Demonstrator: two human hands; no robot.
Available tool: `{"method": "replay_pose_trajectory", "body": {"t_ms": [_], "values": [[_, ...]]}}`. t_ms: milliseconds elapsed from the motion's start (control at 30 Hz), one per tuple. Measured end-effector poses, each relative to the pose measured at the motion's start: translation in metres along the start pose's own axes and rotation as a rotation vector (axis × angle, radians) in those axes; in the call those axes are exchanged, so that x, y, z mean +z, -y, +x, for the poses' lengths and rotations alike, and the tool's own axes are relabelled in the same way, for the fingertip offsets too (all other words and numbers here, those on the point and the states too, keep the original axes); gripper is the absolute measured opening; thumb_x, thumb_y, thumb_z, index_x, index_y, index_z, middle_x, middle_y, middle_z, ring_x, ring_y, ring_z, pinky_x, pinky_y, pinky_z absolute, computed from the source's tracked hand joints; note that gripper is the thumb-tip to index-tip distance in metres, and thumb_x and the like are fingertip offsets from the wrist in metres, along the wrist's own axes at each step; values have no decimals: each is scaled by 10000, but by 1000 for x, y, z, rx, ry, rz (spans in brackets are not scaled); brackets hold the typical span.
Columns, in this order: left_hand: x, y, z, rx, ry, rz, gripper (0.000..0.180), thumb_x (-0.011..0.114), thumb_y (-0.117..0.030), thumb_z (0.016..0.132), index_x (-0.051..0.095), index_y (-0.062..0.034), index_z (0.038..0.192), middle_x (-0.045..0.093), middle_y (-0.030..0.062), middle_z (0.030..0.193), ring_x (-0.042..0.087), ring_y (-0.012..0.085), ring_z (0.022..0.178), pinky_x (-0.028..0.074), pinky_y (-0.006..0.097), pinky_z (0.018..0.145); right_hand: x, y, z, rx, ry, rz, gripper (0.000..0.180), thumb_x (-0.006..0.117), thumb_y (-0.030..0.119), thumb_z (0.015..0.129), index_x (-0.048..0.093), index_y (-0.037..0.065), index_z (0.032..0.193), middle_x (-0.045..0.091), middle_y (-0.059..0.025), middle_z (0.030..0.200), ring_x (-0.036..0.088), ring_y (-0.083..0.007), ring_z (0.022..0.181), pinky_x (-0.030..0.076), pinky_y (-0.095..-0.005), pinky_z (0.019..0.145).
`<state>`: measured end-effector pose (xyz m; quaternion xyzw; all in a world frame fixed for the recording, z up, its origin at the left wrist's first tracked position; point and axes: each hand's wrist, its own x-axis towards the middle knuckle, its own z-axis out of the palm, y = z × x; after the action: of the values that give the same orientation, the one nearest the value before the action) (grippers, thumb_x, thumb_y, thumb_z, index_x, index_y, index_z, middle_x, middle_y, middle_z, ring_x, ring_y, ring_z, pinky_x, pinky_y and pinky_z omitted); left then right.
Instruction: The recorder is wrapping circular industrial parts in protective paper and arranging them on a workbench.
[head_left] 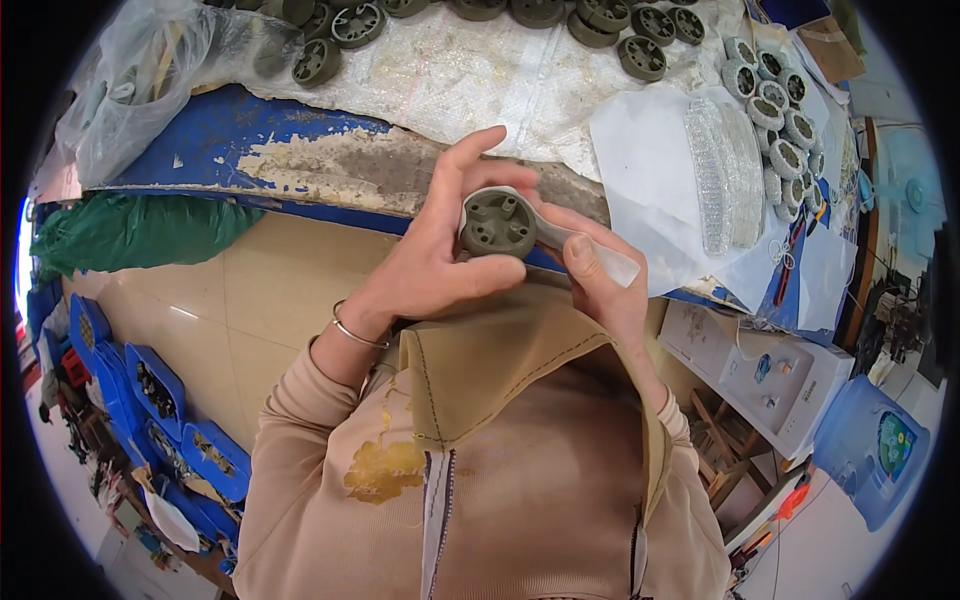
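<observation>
I watched remotely a dark wheel [500, 232] at the near edge of the blue bench [215, 140] | the left hand [425, 265] cupped it as the right hand [610, 298] pinched the pale strip [619, 266] around its far rim | I judged wheel stiff and light, strip soft, best held by rim and free end

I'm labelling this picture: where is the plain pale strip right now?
In the head view, the pale strip is above centre, curving over the dark round piece in the left hand and running right into the right hand.
</observation>
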<state>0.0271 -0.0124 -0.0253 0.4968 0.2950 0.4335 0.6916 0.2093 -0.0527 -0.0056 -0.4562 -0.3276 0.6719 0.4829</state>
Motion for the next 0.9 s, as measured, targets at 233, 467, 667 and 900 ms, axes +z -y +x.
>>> {"method": "replay_pose_trajectory", "body": {"t_ms": [233, 467, 667, 900], "values": [[1, -5, -1, -51, -40, 7, 909, 717, -22, 723, 147, -64, 1430, 560, 136, 1128, 564, 183, 1003, 454, 303, 898, -7, -12, -3, -42, -181, -210, 195, 625, 86, 876, 671, -27, 1028, 689, -112, 973, 619, -134, 906, 480, -266, 827], [9, 7, 0, 83, -181, 95, 898, 742, 3, 683, 164, -59, 1368, 539, 139, 1105, 570, 172, 977, 481, 293, 841, 1, -14, -1, -129, -184, -297, 178, 621, 56, 867, 681, -4, 1024, 695, -87, 955, 620, -111, 875, 484, -254, 798], [11, 12, 1, 69, -193, 255, 903, 766, -20, 653, 205, -68, 1358, 518, 119, 1082, 547, 161, 971, 462, 284, 843, 1, -15, -2, -216, -143, -452, 205, 605, 8, 865, 673, 3, 1058, 690, -87, 985, 618, -107, 891, 489, -246, 808], [1, 9, 0, 52, 44, 180, 975, 774, -136, 684, 154, -89, 1436, 509, 152, 1180, 539, 208, 1062, 420, 321, 957, -1, -4, -8, -84, -126, -301, 227, 587, 12, 877, 656, -2, 1093, 679, -95, 1035, 615, -108, 918, 495, -247, 823]]}}
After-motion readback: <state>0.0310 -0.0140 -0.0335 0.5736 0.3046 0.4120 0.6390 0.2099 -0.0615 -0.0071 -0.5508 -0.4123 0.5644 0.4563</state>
